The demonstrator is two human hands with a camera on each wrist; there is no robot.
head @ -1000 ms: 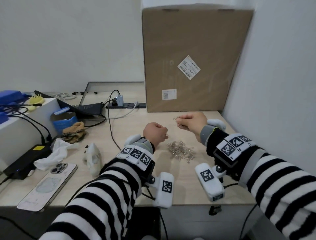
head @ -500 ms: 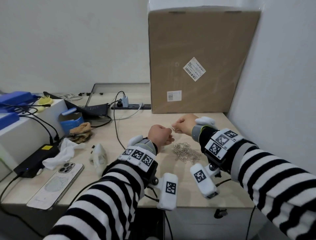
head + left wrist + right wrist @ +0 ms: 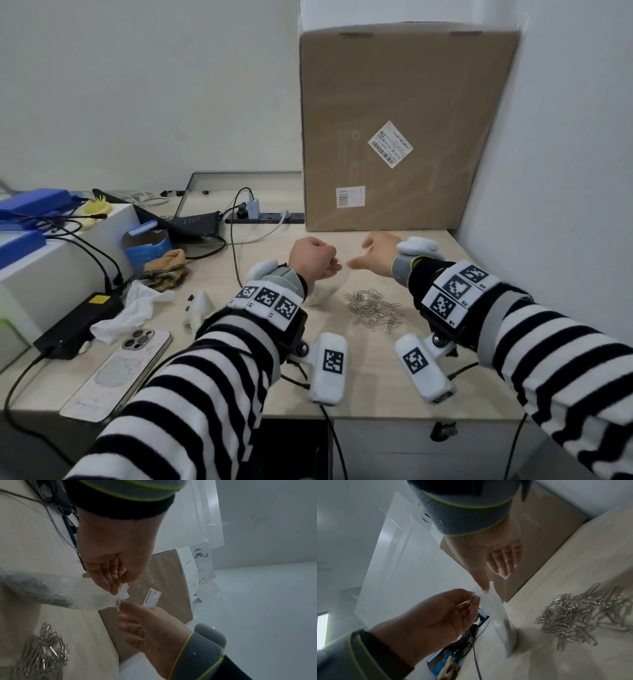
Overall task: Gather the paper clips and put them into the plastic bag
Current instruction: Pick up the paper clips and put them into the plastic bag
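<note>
- While the left hand (image 3: 313, 262) sits mid-frame in the head view, fingers curled on the plastic bag (image 3: 323, 291) mouth, the right hand (image 3: 375, 253) hangs alongside, fingers loose. Paper clips (image 3: 373, 310) piled lower right of the bag, on the desk (image 3: 359, 397).
- Left wrist: bag (image 3: 72, 595) at left already holds some clips; right thumb at its mouth.
- Right wrist: fingers spread, nothing held; pile at right.
- Step, I'd say: between loads. Next: pinch more clips; bag mouth must stay open.

You wear black-and-white striped sleeves (image 3: 212, 370), grey lime-edged cuffs (image 3: 289, 279) behind your fingers, and white wrist bands (image 3: 265, 301) bearing black square markers.
</note>
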